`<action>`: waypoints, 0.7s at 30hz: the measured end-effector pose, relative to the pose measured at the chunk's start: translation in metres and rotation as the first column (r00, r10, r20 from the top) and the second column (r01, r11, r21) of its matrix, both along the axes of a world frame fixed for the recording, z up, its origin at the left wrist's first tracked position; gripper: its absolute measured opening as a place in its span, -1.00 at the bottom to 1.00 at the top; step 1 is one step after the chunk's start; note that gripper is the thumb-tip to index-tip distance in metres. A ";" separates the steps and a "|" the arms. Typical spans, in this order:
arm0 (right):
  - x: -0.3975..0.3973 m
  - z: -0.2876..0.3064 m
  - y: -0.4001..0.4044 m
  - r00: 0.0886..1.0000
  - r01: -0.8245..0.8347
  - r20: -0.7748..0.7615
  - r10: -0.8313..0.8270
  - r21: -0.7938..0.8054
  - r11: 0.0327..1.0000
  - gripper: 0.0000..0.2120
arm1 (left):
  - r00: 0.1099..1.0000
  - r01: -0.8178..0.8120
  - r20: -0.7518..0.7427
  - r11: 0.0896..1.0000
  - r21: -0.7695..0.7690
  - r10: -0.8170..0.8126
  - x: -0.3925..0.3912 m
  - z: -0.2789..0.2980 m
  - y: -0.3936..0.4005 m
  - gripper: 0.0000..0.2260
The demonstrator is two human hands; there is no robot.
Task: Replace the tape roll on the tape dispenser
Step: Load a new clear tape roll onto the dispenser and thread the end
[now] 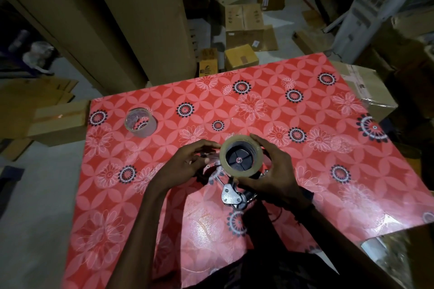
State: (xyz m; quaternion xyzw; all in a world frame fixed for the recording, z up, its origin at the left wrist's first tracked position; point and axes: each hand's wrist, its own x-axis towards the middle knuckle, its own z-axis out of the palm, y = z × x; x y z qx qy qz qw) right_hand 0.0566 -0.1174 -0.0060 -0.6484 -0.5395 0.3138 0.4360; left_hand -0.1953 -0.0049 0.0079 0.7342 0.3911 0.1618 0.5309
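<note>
Head view: right hand (274, 171) fingers grasp tape roll (241, 156) on dispenser (231, 196); left hand (187, 163) pinches alongside.

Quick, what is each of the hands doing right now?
Left hand: pinching the loose tape end beside the roll.
Right hand: curled round the tape roll on the dispenser.

Table (270, 110) under red floral cloth, dark and white flower rings all over. Near far left corner: nearly spent tape roll (140, 122), lying on its side, open end up. Mid-table, toward near edge: tape dispenser (231, 192), metal parts showing, full tape roll (241, 156) on its hub. Glossy wrinkles in cloth at near edge.
</note>
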 end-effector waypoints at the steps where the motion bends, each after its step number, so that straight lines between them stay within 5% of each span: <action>1: 0.000 0.000 0.000 1.000 -0.001 0.008 0.001 0.006 1.000 0.02 | 1.000 -0.013 -0.004 1.000 -0.009 0.013 0.000 0.001 -0.002 -0.66; 21: 0.004 0.009 0.002 0.997 -0.077 -0.003 0.077 0.052 0.996 -0.16 | 0.976 -0.209 -0.030 0.968 0.139 0.215 0.023 0.004 -0.026 -0.47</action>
